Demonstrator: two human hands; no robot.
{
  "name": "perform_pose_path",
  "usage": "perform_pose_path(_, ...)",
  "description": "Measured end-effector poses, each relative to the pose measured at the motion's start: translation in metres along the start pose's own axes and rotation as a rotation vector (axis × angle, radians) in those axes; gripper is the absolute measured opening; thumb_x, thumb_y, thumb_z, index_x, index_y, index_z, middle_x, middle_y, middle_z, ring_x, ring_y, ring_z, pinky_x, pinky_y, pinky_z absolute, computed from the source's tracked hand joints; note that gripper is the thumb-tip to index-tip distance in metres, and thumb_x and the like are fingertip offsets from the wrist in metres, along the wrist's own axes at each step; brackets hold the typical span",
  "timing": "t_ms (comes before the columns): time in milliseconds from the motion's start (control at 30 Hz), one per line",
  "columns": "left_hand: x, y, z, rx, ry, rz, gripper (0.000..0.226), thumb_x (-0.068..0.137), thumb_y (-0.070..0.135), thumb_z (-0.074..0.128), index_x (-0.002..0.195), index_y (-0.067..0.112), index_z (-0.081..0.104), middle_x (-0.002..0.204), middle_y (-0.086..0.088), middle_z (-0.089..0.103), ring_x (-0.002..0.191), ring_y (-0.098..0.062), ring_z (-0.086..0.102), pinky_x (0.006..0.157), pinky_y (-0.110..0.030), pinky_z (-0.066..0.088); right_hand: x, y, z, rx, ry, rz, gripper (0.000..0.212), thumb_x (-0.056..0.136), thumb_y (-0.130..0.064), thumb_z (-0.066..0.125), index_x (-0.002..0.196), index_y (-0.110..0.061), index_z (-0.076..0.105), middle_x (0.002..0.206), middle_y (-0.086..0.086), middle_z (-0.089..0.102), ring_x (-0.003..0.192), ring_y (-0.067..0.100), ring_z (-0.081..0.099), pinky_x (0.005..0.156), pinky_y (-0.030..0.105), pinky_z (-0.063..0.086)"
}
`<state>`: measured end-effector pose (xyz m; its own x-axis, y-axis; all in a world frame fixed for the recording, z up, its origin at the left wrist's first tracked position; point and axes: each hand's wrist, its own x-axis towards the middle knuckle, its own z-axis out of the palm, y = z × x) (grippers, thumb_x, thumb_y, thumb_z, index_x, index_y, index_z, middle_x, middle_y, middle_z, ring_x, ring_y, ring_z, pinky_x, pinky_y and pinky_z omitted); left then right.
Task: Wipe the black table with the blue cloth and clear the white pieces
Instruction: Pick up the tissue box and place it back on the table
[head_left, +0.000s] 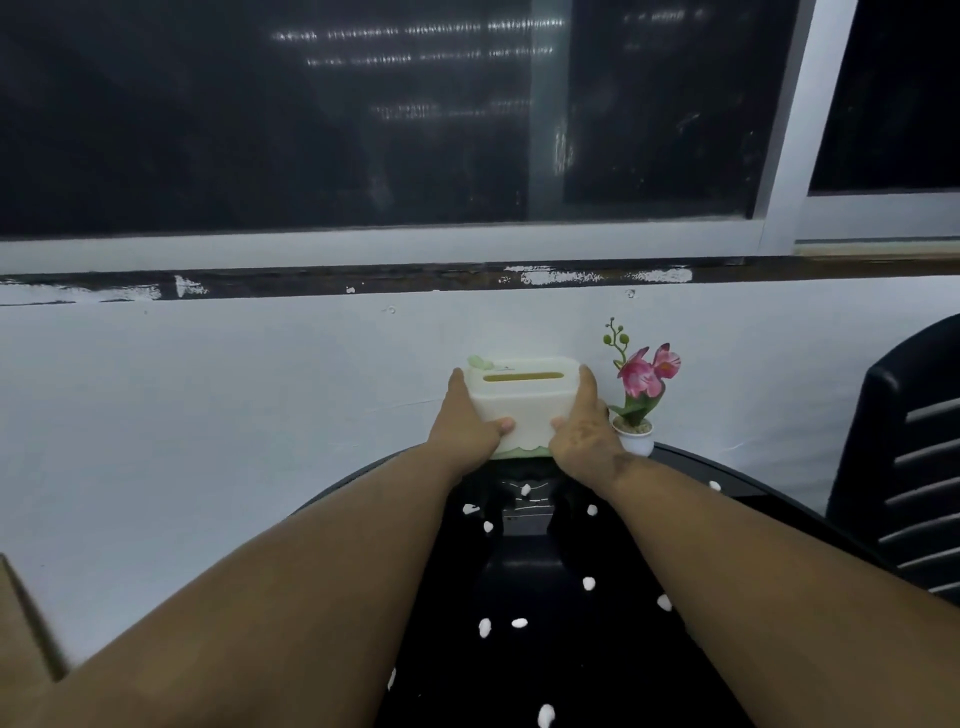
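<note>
A round black table (613, 654) lies below me with several small white pieces (588, 583) scattered over its top. At the table's far edge stands a pale green and white tissue box (524, 402). My left hand (467, 421) grips the box's left side, thumb on its front face. My right hand (584, 423) grips its right side the same way. No blue cloth is in view.
A small white pot with pink artificial flowers (640, 395) stands just right of the box, close to my right hand. A black plastic chair (904, 467) is at the right. A white wall and a dark window rise behind the table. A cardboard edge (26, 629) shows at lower left.
</note>
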<state>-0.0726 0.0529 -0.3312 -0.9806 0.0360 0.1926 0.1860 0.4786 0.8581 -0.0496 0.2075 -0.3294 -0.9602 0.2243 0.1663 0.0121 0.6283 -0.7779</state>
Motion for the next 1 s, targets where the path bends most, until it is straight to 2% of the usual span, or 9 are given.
perform_pose_path(100, -0.002, 0.008, -0.006, 0.113, -0.04, -0.07, 0.101, 0.086, 0.034, 0.07, 0.155, 0.022, -0.003, 0.146, -0.009, 0.042, 0.127, -0.03, 0.047, 0.1, -0.034, 0.038, -0.007, -0.004, -0.007, -0.109, -0.022, 0.011, 0.093, 0.094, -0.007, 0.052, 0.154, -0.024, -0.018, 0.131, 0.024, 0.047, 0.093, 0.024, 0.047, 0.092, 0.029, 0.038)
perform_pose_path(200, -0.009, 0.017, -0.017, 0.223, -0.05, -0.111, 0.111, 0.084, 0.044, 0.069, 0.153, 0.013, -0.011, 0.148, -0.016, 0.04, 0.13, -0.035, 0.045, 0.103, -0.039, 0.04, -0.023, -0.007, -0.011, -0.211, -0.07, 0.026, 0.1, 0.09, -0.01, 0.055, 0.152, -0.023, -0.022, 0.123, 0.019, 0.05, 0.09, 0.024, 0.049, 0.086, 0.031, 0.045)
perform_pose_path(333, -0.041, 0.025, -0.032, 0.296, -0.026, -0.058, 0.082, 0.084, 0.047, 0.066, 0.142, 0.007, 0.025, 0.134, -0.012, 0.05, 0.113, -0.027, 0.051, 0.088, -0.036, 0.043, -0.069, -0.012, -0.03, -0.206, -0.107, -0.095, 0.102, 0.087, -0.012, 0.063, 0.154, -0.026, -0.013, 0.129, 0.019, 0.046, 0.1, 0.026, 0.054, 0.091, 0.03, 0.045)
perform_pose_path(467, -0.101, 0.02, -0.051, 0.388, -0.097, 0.05, 0.054, 0.089, 0.044, 0.062, 0.13, 0.013, 0.048, 0.124, 0.001, 0.056, 0.107, -0.019, 0.053, 0.084, -0.028, 0.038, -0.129, -0.006, -0.066, -0.285, -0.164, -0.229, 0.082, 0.091, -0.025, 0.063, 0.156, -0.02, 0.014, 0.139, 0.014, 0.051, 0.122, 0.028, 0.052, 0.103, 0.033, 0.041)
perform_pose_path(600, -0.168, -0.001, -0.067, 0.415, -0.155, 0.143, 0.049, 0.088, 0.049, 0.062, 0.129, 0.021, 0.056, 0.129, 0.005, 0.06, 0.118, -0.013, 0.056, 0.097, -0.028, 0.042, -0.192, 0.007, -0.112, -0.356, -0.14, -0.21, 0.051, 0.088, -0.037, 0.066, 0.136, -0.029, 0.051, 0.124, -0.001, 0.064, 0.107, 0.015, 0.062, 0.095, 0.028, 0.048)
perform_pose_path(700, -0.203, -0.019, -0.073, 0.457, -0.195, 0.202, 0.047, 0.087, 0.048, 0.063, 0.128, 0.024, 0.058, 0.124, 0.012, 0.058, 0.115, -0.007, 0.055, 0.1, -0.028, 0.043, -0.241, 0.027, -0.146, -0.419, -0.086, -0.189, 0.037, 0.087, -0.044, 0.065, 0.122, -0.032, 0.062, 0.118, -0.011, 0.066, 0.108, 0.009, 0.062, 0.094, 0.024, 0.047)
perform_pose_path(833, -0.217, -0.042, -0.074, 0.426, -0.229, 0.248, 0.049, 0.086, 0.047, 0.065, 0.13, 0.026, 0.058, 0.141, 0.012, 0.05, 0.126, -0.006, 0.048, 0.091, -0.021, 0.045, -0.298, 0.065, -0.166, -0.518, 0.026, -0.037, 0.05, 0.091, -0.053, 0.055, 0.133, -0.027, 0.055, 0.138, -0.004, 0.053, 0.12, 0.016, 0.054, 0.11, 0.034, 0.036)
perform_pose_path(900, -0.218, -0.047, -0.073, 0.423, -0.235, 0.252, 0.049, 0.086, 0.045, 0.066, 0.131, 0.027, 0.057, 0.146, 0.011, 0.045, 0.129, -0.007, 0.045, 0.086, -0.018, 0.044, -0.317, 0.086, -0.163, -0.621, 0.036, 0.107, 0.063, 0.091, -0.061, 0.044, 0.144, -0.027, 0.043, 0.154, 0.003, 0.036, 0.142, 0.025, 0.033, 0.12, 0.04, 0.019)
perform_pose_path(1000, -0.218, -0.047, -0.07, 0.453, -0.225, 0.272, 0.05, 0.087, 0.047, 0.064, 0.133, 0.029, 0.055, 0.147, 0.012, 0.043, 0.13, -0.008, 0.045, 0.093, -0.023, 0.043, -0.326, 0.104, -0.158, -0.646, 0.022, 0.162, 0.078, 0.089, -0.069, 0.03, 0.155, -0.027, 0.021, 0.163, 0.008, 0.017, 0.151, 0.028, 0.009, 0.123, 0.044, 0.004)
